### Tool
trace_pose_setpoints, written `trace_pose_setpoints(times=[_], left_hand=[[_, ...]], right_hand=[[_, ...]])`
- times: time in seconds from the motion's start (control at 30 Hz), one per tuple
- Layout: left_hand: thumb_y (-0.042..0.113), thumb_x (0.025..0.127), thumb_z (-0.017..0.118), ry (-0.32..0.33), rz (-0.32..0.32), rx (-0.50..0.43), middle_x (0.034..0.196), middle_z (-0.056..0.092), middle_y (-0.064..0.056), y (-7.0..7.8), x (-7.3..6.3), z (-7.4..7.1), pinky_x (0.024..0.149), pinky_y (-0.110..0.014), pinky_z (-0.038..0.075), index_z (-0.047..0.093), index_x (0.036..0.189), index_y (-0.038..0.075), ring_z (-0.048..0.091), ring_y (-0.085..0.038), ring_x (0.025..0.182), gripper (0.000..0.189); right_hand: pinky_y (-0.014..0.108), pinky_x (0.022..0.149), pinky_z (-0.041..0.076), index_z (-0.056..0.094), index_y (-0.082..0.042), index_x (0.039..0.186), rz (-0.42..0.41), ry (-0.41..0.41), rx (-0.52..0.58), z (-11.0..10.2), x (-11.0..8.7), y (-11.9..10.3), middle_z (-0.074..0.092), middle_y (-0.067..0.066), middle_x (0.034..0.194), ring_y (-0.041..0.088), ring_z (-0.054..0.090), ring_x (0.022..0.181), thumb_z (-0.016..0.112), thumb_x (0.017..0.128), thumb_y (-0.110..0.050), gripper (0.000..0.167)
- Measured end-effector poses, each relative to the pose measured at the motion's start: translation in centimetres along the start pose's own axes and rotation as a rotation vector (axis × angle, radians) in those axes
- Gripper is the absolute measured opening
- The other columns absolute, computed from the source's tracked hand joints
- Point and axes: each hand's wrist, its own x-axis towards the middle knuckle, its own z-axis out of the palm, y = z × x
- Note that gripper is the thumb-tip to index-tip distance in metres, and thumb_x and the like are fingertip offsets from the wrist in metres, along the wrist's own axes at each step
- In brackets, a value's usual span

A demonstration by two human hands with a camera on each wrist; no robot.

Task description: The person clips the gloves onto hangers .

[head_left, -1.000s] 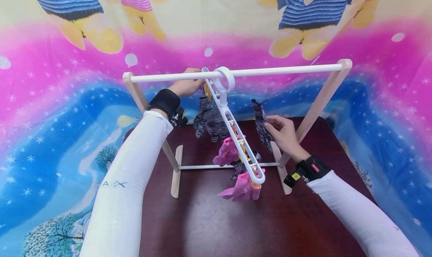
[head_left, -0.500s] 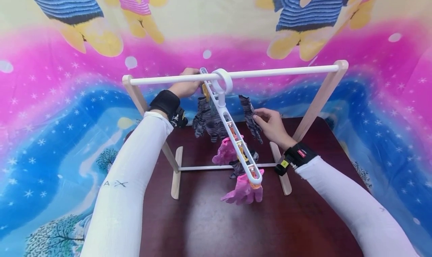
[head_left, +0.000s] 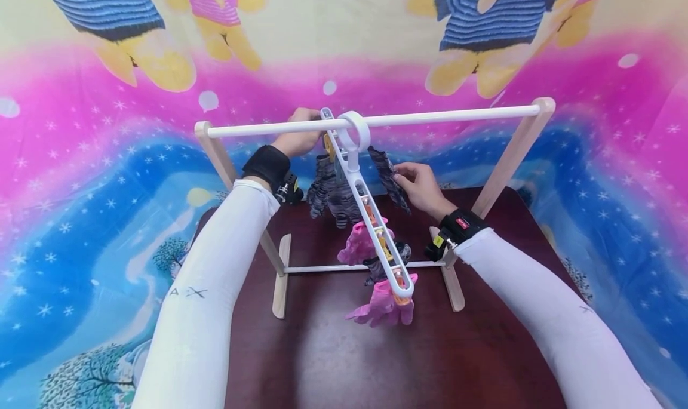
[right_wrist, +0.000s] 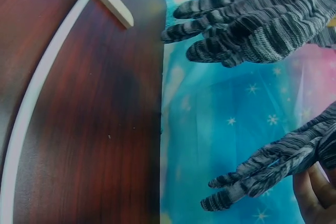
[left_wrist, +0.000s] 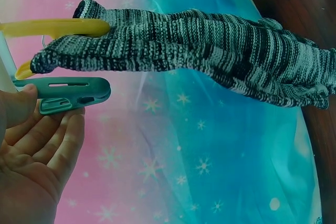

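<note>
A white clip hanger (head_left: 352, 160) hangs by its ring from a white rail. At its far end my left hand (head_left: 298, 139) pinches a green clothespin (left_wrist: 79, 88), thumb on one side and fingers on the other. Beside that clothespin, a yellow clothespin (left_wrist: 63, 27) holds a grey-and-black striped knit glove (left_wrist: 210, 51) by its cuff. My right hand (head_left: 421, 188) pinches another striped knit glove (head_left: 388, 177), held just right of the hanger. In the right wrist view that glove's fingers point away from the hand (right_wrist: 315, 195), apart from the hanging gloves.
Nearer me on the hanger, clips hold two pink gloves (head_left: 357, 245) and a dark striped one (head_left: 378, 271). The rack's white rail (head_left: 451, 119) joins two wooden legs (head_left: 507, 164) on a dark red-brown table (head_left: 344, 361). A patterned cloth (head_left: 376, 51) stands behind.
My right hand has moved left with the striped glove, bringing it close to the hanger. My left hand stays at the hanger's far end.
</note>
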Motion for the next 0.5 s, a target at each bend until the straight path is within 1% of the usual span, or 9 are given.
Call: trace_pose_setpoints(times=[0.1, 0.23, 0.33, 0.4, 0.5], left_hand=[[0.025, 0.105, 0.054, 0.002, -0.012, -0.019, 0.079, 0.049, -0.007, -0.1, 0.0, 0.1, 0.052, -0.026, 0.036, 0.070, 0.121, 0.007, 0.042, -0.018, 0.061, 0.029], [0.024, 0.104, 0.056, 0.026, 0.029, -0.027, 0.073, 0.046, -0.005, -0.4, 0.0, 0.2, 0.052, -0.026, 0.035, 0.073, 0.116, 0.007, 0.041, -0.016, 0.059, 0.027], [0.023, 0.104, 0.057, 0.031, 0.055, -0.042, 0.071, 0.045, -0.005, -0.5, 0.2, 0.3, 0.051, -0.027, 0.034, 0.074, 0.115, 0.007, 0.040, -0.016, 0.058, 0.026], [0.022, 0.104, 0.057, 0.032, 0.042, -0.054, 0.075, 0.050, -0.008, -0.4, 0.2, 0.4, 0.052, -0.027, 0.035, 0.073, 0.117, 0.007, 0.041, -0.017, 0.060, 0.026], [0.020, 0.103, 0.057, 0.031, 0.010, -0.050, 0.088, 0.059, -0.013, -0.1, 0.4, 0.6, 0.055, -0.025, 0.038, 0.072, 0.122, 0.006, 0.046, -0.018, 0.065, 0.027]], right_hand=[[0.050, 0.104, 0.049, 0.059, 0.003, 0.136, 0.027, -0.033, -0.008, 0.0, 0.4, -0.2, 0.062, 0.026, 0.135, 0.038, 0.060, 0.123, 0.054, 0.104, -0.009, 0.035], [0.050, 0.110, 0.045, 0.054, 0.002, 0.142, 0.083, -0.095, -0.002, -0.3, 1.1, -0.3, 0.056, 0.024, 0.145, 0.038, 0.054, 0.133, 0.051, 0.105, -0.010, 0.038], [0.050, 0.111, 0.045, 0.051, 0.001, 0.145, 0.124, -0.142, 0.018, -0.6, 1.7, -0.1, 0.054, 0.024, 0.147, 0.038, 0.051, 0.136, 0.050, 0.106, -0.010, 0.040], [0.050, 0.111, 0.044, 0.051, 0.001, 0.145, 0.145, -0.169, 0.025, -0.9, 2.1, 0.0, 0.053, 0.023, 0.147, 0.038, 0.050, 0.137, 0.050, 0.106, -0.010, 0.041], [0.050, 0.112, 0.044, 0.053, 0.000, 0.144, 0.154, -0.201, 0.031, -1.2, 2.6, -0.1, 0.055, 0.023, 0.146, 0.037, 0.050, 0.138, 0.050, 0.106, -0.010, 0.039]])
